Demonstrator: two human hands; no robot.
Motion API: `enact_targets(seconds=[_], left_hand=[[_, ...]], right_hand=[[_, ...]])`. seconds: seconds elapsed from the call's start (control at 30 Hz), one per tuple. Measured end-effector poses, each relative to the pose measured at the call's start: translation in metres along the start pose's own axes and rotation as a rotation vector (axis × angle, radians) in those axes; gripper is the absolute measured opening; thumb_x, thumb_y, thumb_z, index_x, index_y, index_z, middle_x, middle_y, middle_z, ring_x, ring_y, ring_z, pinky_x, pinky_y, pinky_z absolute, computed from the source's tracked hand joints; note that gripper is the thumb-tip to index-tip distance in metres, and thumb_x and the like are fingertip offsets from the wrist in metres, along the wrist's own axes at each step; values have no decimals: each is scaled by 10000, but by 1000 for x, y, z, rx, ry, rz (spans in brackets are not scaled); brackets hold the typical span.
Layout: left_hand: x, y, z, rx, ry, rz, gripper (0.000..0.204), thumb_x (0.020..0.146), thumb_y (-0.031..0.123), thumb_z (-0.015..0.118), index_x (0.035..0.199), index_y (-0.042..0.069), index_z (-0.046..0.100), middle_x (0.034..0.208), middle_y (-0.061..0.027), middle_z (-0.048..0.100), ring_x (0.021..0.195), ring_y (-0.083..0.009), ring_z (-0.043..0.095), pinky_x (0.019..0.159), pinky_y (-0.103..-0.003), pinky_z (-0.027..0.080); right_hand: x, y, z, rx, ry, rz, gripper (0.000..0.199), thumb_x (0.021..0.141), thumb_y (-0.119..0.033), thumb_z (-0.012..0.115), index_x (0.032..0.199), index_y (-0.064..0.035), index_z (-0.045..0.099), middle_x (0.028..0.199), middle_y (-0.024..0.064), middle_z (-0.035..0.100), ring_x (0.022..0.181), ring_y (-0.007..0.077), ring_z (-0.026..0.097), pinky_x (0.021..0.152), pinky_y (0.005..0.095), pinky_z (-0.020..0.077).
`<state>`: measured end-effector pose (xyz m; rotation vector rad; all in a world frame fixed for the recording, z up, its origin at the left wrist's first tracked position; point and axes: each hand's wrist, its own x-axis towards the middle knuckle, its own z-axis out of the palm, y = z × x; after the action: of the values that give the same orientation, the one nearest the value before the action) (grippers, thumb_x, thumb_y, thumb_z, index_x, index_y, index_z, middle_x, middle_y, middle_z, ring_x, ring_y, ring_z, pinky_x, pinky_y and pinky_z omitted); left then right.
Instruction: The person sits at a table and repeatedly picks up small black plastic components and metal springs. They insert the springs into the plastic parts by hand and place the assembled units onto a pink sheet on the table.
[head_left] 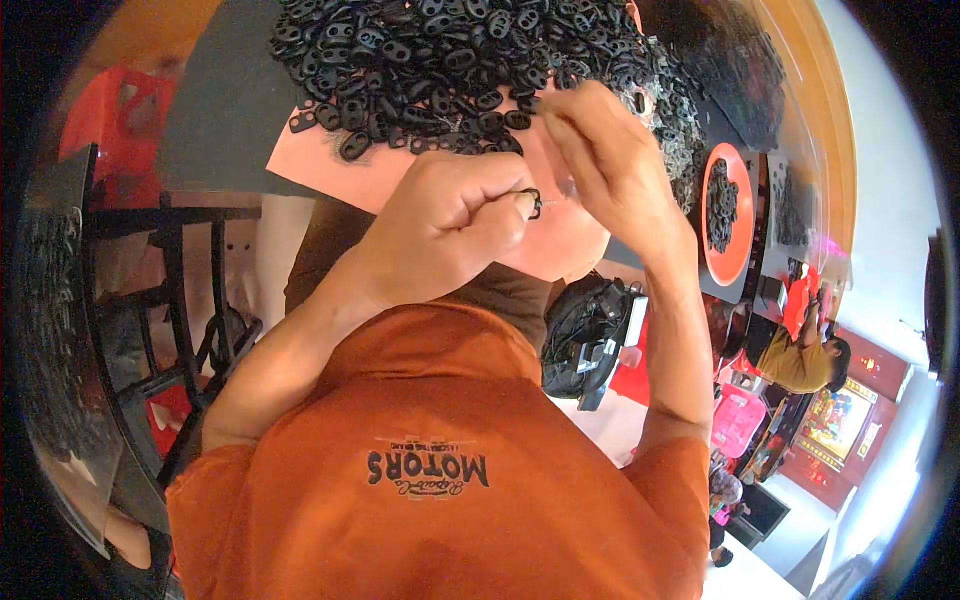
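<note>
My left hand (450,225) is closed in a fist over the near part of a pink sheet (330,165). Between its thumb and index finger sits a small black plastic piece (536,204), mostly covered by the fingers. My right hand (615,160) is pinched at the near edge of a big heap of black two-hole cord locks (430,60). What its fingertips hold, if anything, is too small to make out. Several loose cord locks (355,146) lie along the heap's near side, on the pink sheet.
An orange oval tray (742,245) of black pieces stands to the right. Clear and dark small parts (680,135) lie right of the heap. A black metal frame (180,310) and a red plastic thing (120,130) are at left. Another person (800,360) is far right.
</note>
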<state>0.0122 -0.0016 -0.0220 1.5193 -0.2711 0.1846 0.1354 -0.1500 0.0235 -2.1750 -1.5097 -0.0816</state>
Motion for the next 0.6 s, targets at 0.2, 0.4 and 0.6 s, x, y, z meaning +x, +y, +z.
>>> enact_targets(seconds=[0.2, 0.4, 0.6], left_hand=[[0, 4, 0, -69, -25, -100, 192, 863, 121, 443, 710, 20, 498, 566, 2, 459, 482, -70, 433, 441, -237, 350], [2, 5, -2, -38, -22, -33, 179, 850, 112, 457, 701, 21, 497, 555, 1, 449, 492, -77, 428, 454, -248, 351], [2, 5, -3, -7, -28, -50, 180, 844, 103, 463, 689, 19, 495, 558, -6, 454, 494, -83, 420, 458, -257, 347]], right_hand=[[8, 10, 0, -80, -141, 18, 149, 799, -81, 536, 939, -71, 583, 807, 114, 520, 710, 309, 573, 597, 408, 473], [0, 19, -14, -29, -65, 35, 125, 792, -78, 578, 903, -19, 583, 788, 126, 533, 729, 317, 568, 620, 386, 471], [4, 15, -9, -95, -135, 44, 142, 808, -117, 564, 926, -40, 587, 829, 122, 542, 749, 323, 573, 610, 398, 479]])
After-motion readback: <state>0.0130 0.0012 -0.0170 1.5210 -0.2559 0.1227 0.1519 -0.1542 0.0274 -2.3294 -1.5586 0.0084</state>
